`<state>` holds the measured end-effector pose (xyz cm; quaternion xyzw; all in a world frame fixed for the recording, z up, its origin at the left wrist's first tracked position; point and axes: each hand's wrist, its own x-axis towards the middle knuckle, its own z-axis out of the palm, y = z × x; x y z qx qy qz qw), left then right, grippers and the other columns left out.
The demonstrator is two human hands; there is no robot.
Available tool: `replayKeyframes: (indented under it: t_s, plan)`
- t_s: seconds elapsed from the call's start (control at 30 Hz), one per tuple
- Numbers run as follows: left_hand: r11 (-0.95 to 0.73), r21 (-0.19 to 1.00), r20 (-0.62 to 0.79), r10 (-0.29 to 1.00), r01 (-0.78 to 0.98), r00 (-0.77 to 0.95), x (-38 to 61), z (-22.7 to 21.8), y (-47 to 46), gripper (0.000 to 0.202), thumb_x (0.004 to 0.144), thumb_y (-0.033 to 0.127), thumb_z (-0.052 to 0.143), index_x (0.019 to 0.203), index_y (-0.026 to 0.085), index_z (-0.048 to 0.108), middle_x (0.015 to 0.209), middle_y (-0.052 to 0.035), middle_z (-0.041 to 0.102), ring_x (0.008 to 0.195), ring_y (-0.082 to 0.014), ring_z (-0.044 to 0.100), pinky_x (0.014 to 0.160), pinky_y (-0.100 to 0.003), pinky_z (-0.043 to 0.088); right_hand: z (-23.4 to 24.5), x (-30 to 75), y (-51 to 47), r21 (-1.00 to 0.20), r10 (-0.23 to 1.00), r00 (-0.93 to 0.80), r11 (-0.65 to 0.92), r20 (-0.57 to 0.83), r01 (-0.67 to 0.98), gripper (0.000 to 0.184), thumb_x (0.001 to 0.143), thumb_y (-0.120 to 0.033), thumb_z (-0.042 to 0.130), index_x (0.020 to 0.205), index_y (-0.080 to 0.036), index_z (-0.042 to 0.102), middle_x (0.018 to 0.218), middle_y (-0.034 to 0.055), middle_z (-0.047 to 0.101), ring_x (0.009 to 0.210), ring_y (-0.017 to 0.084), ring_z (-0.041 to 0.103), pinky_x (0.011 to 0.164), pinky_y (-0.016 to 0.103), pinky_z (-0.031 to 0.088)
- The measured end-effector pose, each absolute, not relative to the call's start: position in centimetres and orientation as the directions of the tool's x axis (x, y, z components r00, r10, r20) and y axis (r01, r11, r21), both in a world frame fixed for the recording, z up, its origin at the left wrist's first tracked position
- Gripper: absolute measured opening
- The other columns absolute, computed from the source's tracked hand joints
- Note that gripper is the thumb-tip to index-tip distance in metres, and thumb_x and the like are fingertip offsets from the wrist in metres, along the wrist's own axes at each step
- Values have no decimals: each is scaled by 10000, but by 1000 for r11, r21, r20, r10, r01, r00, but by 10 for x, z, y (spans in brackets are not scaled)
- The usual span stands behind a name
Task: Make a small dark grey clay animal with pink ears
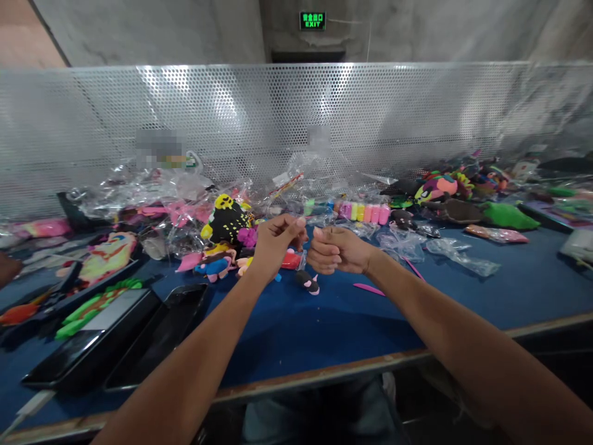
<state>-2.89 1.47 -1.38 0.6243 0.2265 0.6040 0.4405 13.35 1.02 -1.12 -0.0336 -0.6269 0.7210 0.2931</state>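
Over the middle of the blue table, my left hand (278, 241) and my right hand (340, 249) are raised close together, a small gap between them. The left thumb and fingers are pinched, and anything between them is too small to make out. My right fingers are curled in with the thumb against them; whatever they may hold is hidden. Just below lies a small black clay figure (307, 282) with pink parts. A red packet (291, 259) is partly covered by my left hand. To the right lies a pink modelling tool (369, 289).
A black clay piece with yellow spots (226, 222) stands left of my hands, near a blue clay figure (214, 268). A row of coloured clay packs (364, 212) lies behind. Black trays (160, 334) sit front left. A perforated metal screen (259, 117) closes the back.
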Motion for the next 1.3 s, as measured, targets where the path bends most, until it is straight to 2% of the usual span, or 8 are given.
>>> replayKeyframes:
  t_s: [0.13, 0.27, 0.47, 0.63, 0.73, 0.87, 1.0, 1.3]
  plan:
    - [-494, 822, 548, 822, -285, 155, -29, -16, 14, 193, 703, 323, 819, 804, 205, 704, 658, 42, 638, 503, -82, 575, 512, -210, 486, -13, 129, 15, -908, 658, -650, 129, 380, -399, 550, 924, -502, 588, 512, -190, 399, 435, -59, 379, 412, 70, 348, 430, 210, 327]
    - [-508, 823, 556, 811, -255, 182, -30, -19, 16, 174, 714, 303, 810, 823, 198, 725, 678, 22, 673, 548, -89, 608, 569, -211, 512, -15, 127, 18, -910, 738, -550, 218, 391, -354, 565, 891, -566, 600, 518, -192, 401, 432, -66, 389, 406, 59, 347, 422, 205, 311]
    - [-538, 811, 576, 803, -229, 153, -27, -19, 16, 206, 698, 323, 819, 805, 188, 706, 651, 19, 651, 555, -100, 596, 568, -226, 518, -16, 126, 20, -905, 764, -489, 315, 421, -287, 579, 855, -622, 605, 517, -197, 403, 422, -70, 394, 392, 55, 350, 421, 208, 312]
    - [-546, 819, 569, 811, -177, 134, -25, -16, 14, 233, 685, 353, 821, 752, 174, 687, 724, 3, 677, 542, -89, 579, 541, -222, 483, -16, 126, 23, -893, 795, -413, 429, 444, -134, 616, 812, -717, 564, 504, -207, 409, 410, -60, 402, 372, 64, 354, 409, 224, 294]
    - [-521, 841, 537, 836, -146, 113, -24, -16, 13, 260, 672, 376, 826, 714, 168, 676, 620, 22, 619, 518, -87, 548, 521, -215, 448, -16, 128, 24, -831, 779, -377, 555, 502, 39, 634, 839, -738, 483, 501, -205, 425, 423, -46, 414, 378, 69, 358, 422, 234, 289]
    - [-441, 883, 460, 882, -164, 105, -23, -20, 15, 306, 648, 411, 836, 692, 162, 663, 590, 34, 589, 513, -80, 521, 530, -211, 432, -14, 133, 23, -683, 723, -379, 683, 578, 260, 605, 908, -663, 424, 509, -208, 407, 440, -35, 417, 408, 78, 361, 464, 241, 297]
    - [-356, 915, 388, 907, -191, 166, -23, -26, 20, 325, 672, 447, 817, 762, 165, 684, 654, 16, 640, 568, -92, 550, 588, -222, 452, -12, 136, 24, -608, 701, -387, 712, 599, 350, 590, 929, -630, 387, 516, -209, 402, 441, -34, 413, 420, 86, 370, 475, 240, 295]
    - [-338, 934, 355, 912, -116, 207, -23, -27, 20, 355, 703, 495, 778, 787, 159, 700, 665, 14, 630, 599, -89, 549, 620, -222, 437, -14, 142, 30, -584, 714, -428, 700, 554, 411, 593, 929, -628, 393, 515, -204, 411, 448, -29, 423, 448, 96, 401, 497, 246, 297]
